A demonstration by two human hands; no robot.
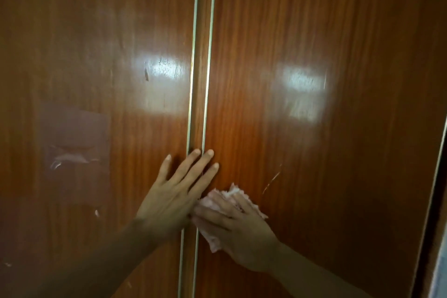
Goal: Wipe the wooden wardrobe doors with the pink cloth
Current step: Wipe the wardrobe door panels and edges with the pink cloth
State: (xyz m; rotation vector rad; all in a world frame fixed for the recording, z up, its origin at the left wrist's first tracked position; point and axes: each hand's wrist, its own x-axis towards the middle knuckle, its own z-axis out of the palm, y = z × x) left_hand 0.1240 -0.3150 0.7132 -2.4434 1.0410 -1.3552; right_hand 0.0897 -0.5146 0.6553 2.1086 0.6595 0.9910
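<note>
Two glossy brown wooden wardrobe doors fill the view, the left door and the right door, meeting at a centre strip with two thin metal trims. My left hand lies flat with straight fingers across the centre strip, fingertips on the right door's edge. My right hand presses the crumpled pink cloth against the lower left part of the right door, fingers spread over it. The cloth shows above and below the hand.
A pale rectangular patch with torn sticker remains marks the left door. A thin scratch runs on the right door beside the cloth. The right door's outer edge stands at far right with a dark gap behind it.
</note>
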